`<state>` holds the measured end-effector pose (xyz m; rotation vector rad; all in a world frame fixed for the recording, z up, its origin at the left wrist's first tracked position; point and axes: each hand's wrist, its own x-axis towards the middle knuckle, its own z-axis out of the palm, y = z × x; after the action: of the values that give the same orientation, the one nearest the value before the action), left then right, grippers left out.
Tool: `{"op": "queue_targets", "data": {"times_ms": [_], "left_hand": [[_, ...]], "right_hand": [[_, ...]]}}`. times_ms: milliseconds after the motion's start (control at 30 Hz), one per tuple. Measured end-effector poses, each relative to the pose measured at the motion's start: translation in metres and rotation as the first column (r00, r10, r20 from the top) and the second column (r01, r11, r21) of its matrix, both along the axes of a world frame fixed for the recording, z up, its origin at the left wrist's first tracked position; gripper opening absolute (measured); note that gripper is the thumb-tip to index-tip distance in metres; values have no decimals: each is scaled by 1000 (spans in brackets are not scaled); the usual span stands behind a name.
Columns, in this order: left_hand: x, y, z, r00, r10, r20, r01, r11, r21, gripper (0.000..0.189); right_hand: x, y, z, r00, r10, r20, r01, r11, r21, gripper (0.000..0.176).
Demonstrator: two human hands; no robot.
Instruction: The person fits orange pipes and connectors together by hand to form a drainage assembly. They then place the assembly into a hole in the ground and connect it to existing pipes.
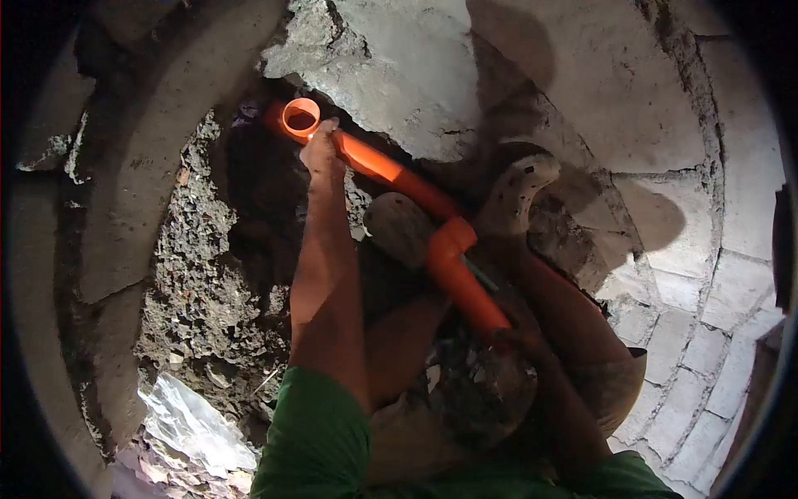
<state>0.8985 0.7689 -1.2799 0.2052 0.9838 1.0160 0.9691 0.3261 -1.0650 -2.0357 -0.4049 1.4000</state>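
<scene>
My left hand (320, 151) is closed around an orange plastic drain pipe (368, 158), just beside an open round socket (301, 118) that faces up. From there the pipe runs down to the right, lying over the dug-out trench, to an orange elbow (453, 239). A second orange pipe section (472, 293) leads from the elbow toward me. Near its lower end, my right hand (522, 329) grips it in shadow; its fingers are only partly visible. A thin greenish strip (482, 274) shows beside this section.
My dusty shoes (397, 226) stand on either side of the pipe. A broken concrete slab (399, 75) overhangs the trench. Loose rubble (199, 274) lies at left, with clear plastic sheeting (195, 424) below it. Pale paving blocks (673, 358) are at right.
</scene>
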Motion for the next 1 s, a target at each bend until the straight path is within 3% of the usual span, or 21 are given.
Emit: {"op": "queue_targets", "data": {"times_ms": [33, 100, 133, 200, 233, 300, 367, 467, 567, 633, 667, 767, 800, 900, 933, 1000], "left_hand": [[0, 3, -5, 1000, -10, 24, 10, 1000, 4, 11], [-8, 6, -21, 998, -24, 55, 24, 1000, 1, 11], [-16, 4, -35, 994, -103, 40, 91, 968, 234, 13], [-30, 8, -64, 947, -287, 142, 218, 902, 373, 15], [-35, 15, -80, 885, -379, 272, 296, 907, 299, 16], [-32, 23, -90, 864, -412, 290, 325, 896, 304, 16], [-37, 14, -36, 872, -388, 299, 327, 916, 233, 15], [-27, 20, -49, 899, -355, 258, 302, 926, 224, 17], [-11, 21, -33, 952, -236, 196, 194, 958, 209, 21], [-5, 23, -20, 982, -181, 56, 167, 964, 205, 18], [-2, 23, -14, 984, -178, 6, 177, 980, 96, 16], [-8, 19, -18, 978, -165, -129, 176, 982, 74, 19], [-5, 19, -20, 994, -94, -54, 99, 990, 100, 23], [-11, 15, -17, 992, -119, -34, 121, 990, 78, 25], [-9, 12, -12, 990, -55, -132, 62, 997, 55, 25], [-16, 13, -8, 988, -86, -126, 93, 994, 56, 25]], "right_hand": [[4, -6, -3, 1000, -1, 7, 1, 1000, -2, 70], [18, -28, -19, 998, 61, 17, -52, 942, -331, 78], [18, -37, -29, 998, 49, 27, -37, 939, -342, 78], [15, -56, -34, 925, 252, 283, -152, 930, -334, 73], [9, -59, -37, 918, 284, 275, -179, 919, -351, 72], [2, -64, -33, 925, 297, 238, -192, 904, -381, 68], [-1, -70, -27, 929, 308, 207, -210, 896, -391, 65], [-6, -79, -19, 924, 353, 148, -270, 875, -401, 60], [-2, -59, -2, 900, 422, 106, -359, 859, -366, 55], [9, -21, 9, 864, 484, 135, -430, 851, -302, 52], [16, -2, 7, 835, 523, 171, -468, 839, -278, 50], [39, 54, -13, 719, 610, 332, -570, 792, -220, 45], [43, 74, -22, 671, 616, 412, -594, 779, -198, 44], [50, 127, -46, 494, 589, 639, -586, 769, -256, 37], [54, 128, -61, 494, 588, 641, -590, 768, -250, 37], [50, 131, -82, 459, 494, 738, -604, 783, -148, 38]]}}
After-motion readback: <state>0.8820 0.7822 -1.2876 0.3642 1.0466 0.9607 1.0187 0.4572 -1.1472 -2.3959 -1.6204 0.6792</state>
